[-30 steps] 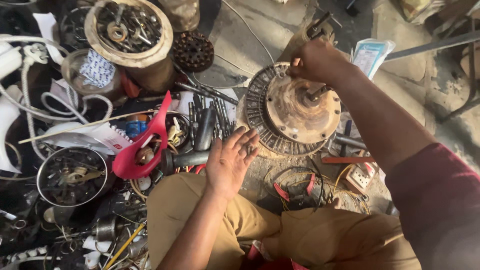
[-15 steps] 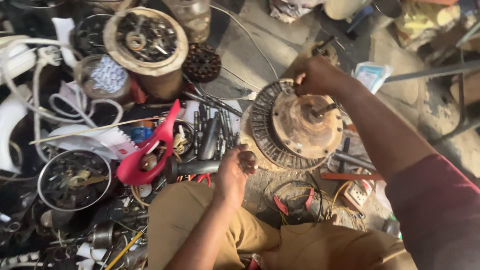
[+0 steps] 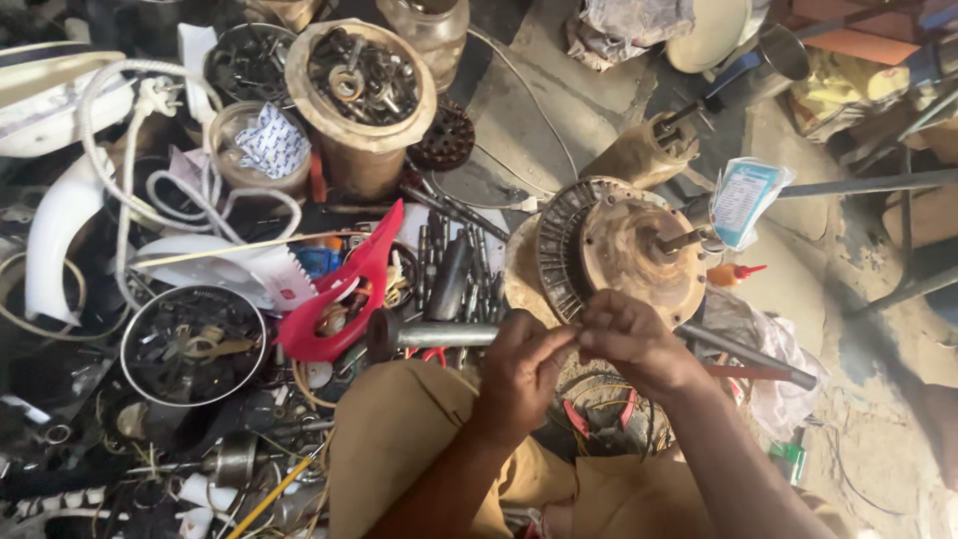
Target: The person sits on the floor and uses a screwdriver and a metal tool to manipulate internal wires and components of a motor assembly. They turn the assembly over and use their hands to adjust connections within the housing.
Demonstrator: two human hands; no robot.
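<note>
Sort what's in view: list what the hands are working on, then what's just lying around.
In hand:
- left hand and right hand, fingertips together at the lower rim of the rusty motor core; anything pinched is too small to tell

Lying about:
- red plastic piece
- round tin of bolts
- metal bowl of parts
- white cable
- steel pipe
</note>
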